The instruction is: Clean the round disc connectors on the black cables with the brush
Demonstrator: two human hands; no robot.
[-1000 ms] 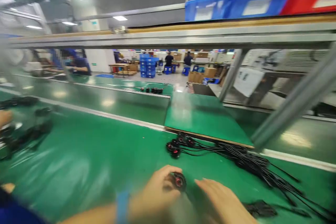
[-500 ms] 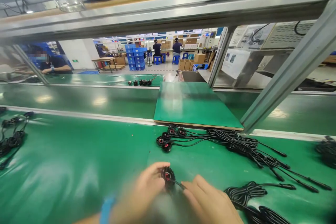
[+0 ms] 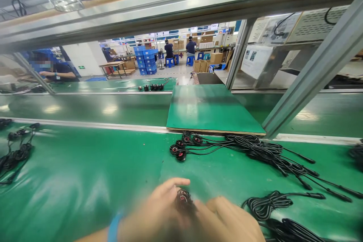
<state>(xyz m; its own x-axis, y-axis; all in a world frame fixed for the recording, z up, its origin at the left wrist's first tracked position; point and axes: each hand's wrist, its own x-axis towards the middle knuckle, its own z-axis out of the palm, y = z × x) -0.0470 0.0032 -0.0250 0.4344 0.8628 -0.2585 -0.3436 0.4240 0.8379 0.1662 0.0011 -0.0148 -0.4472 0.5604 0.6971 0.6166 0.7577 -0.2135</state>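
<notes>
Low in the middle of the view, a black round part with a toothed rim and a reddish centre is held between the thumb and fingers of my left hand. The index finger of that hand stretches out above the part. My right hand is closed close against the part's right side, with its fingers curled around the part's black cable, which is mostly hidden now. Motion blurs both hands. Beside the right hand lie coiled black cables. Farther back, several similar round parts lie with their cables stretched to the right.
Green mat covers the bench. A raised green board bridges toward the back, beside a slanted metal post. More black cables lie at the left. A co-worker sits beyond the frame; two people sit far back.
My right hand has come up against the round part, covering the cable seen between them before. The part has tilted and sits slightly lower. The view has shifted a little.
</notes>
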